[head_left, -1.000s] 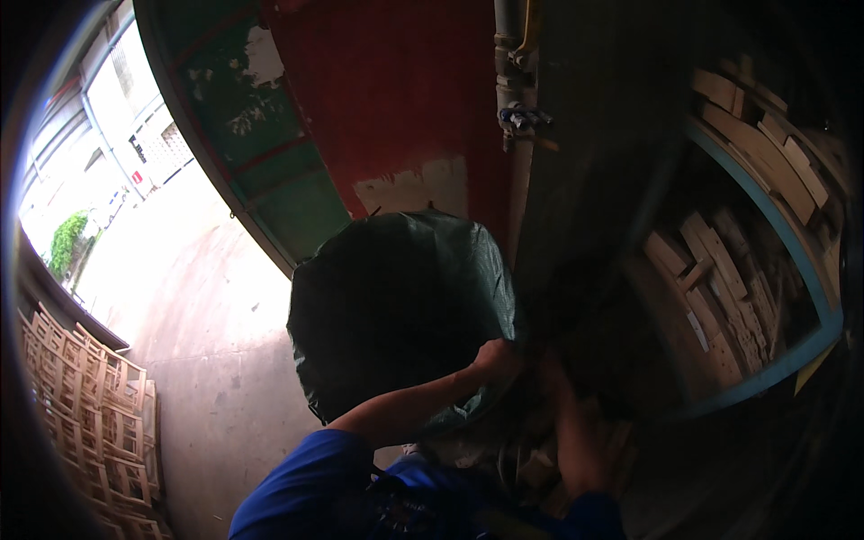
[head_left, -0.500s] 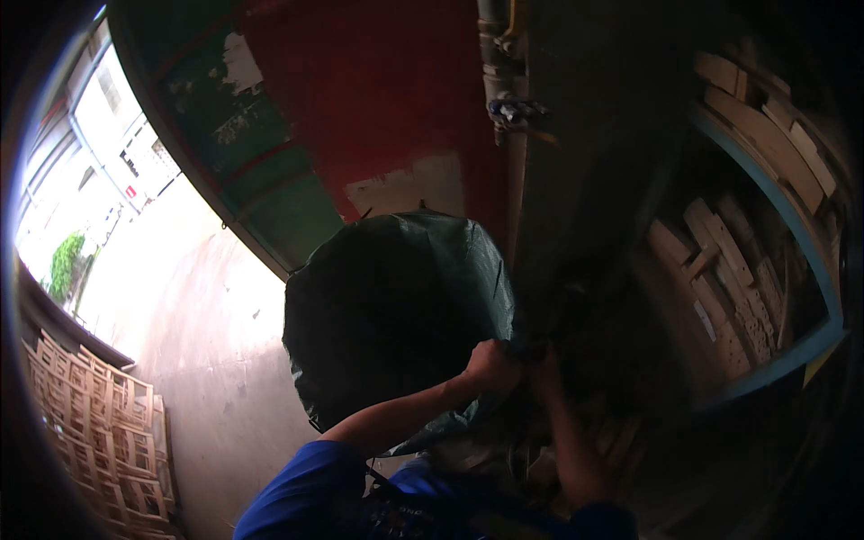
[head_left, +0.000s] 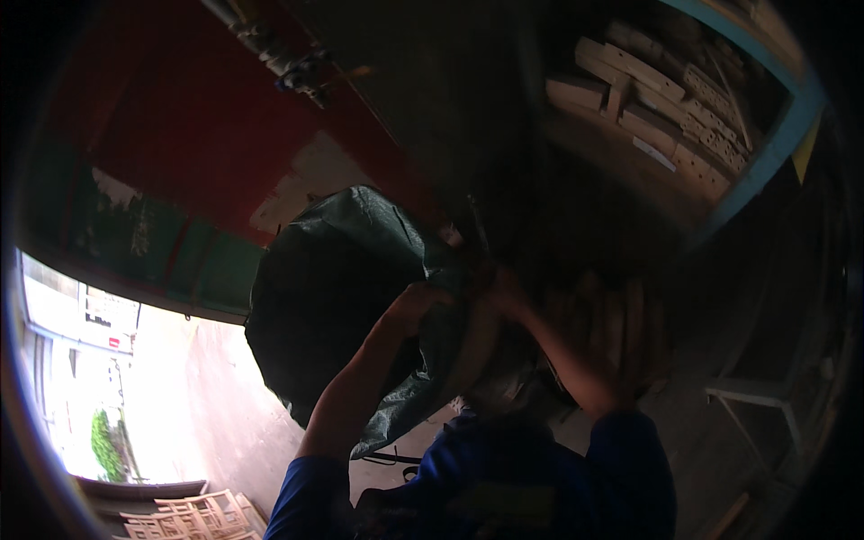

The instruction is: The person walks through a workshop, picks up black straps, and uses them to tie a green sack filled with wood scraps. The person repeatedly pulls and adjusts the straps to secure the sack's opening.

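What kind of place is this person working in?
Probably a woodworking shop or timber store, open to the street. Cut wooden pieces are stacked on a rack, light wooden frames lie by the sunlit opening, and both hands, left and right, grip a dark green tarp.

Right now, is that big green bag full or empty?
Full, it seems: the bag bulges round and taut. Both hands grip its edge. What is inside cannot be seen.
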Tool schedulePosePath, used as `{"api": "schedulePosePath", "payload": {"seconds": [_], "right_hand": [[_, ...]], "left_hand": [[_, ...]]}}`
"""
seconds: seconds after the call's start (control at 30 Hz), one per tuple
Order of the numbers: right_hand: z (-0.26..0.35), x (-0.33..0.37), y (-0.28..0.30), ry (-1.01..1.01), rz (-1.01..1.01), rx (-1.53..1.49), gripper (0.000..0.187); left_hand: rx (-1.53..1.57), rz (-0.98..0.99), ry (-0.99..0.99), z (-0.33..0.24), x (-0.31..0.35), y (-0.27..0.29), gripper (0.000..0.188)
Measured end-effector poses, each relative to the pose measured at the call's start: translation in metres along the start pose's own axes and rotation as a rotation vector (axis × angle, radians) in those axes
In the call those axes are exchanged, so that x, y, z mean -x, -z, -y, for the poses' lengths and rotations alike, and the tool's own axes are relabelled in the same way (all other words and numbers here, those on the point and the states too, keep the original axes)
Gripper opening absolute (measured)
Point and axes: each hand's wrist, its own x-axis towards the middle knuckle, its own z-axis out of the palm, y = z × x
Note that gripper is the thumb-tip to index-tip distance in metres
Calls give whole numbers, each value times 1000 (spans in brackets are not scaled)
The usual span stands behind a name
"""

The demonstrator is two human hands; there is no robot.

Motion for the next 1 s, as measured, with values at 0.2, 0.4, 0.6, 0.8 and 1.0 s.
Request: {"api": "schedulePosePath", "payload": {"seconds": [0.2, 0.4, 0.6, 0.8, 1.0], "right_hand": [[7, 38, -19, -83, -24, -320, 38], [-24, 34, -8, -72, -152, -218, 36], [-37, 36, -23, -123, -154, -221, 39], [-44, 41, -27, -126, -147, -234, 40], [3, 53, -27, -52, -131, -294, 27]], "left_hand": [[288, -95, 294, 22, 17, 1, 33], [555, -262, 667, -45, -21, -36, 25], [630, -260, 744, -42, -14, -37, 35], [637, -345, 641, -43, -6, -49, 29], [516, -170, 446, -50, 15, -32, 34]]}}
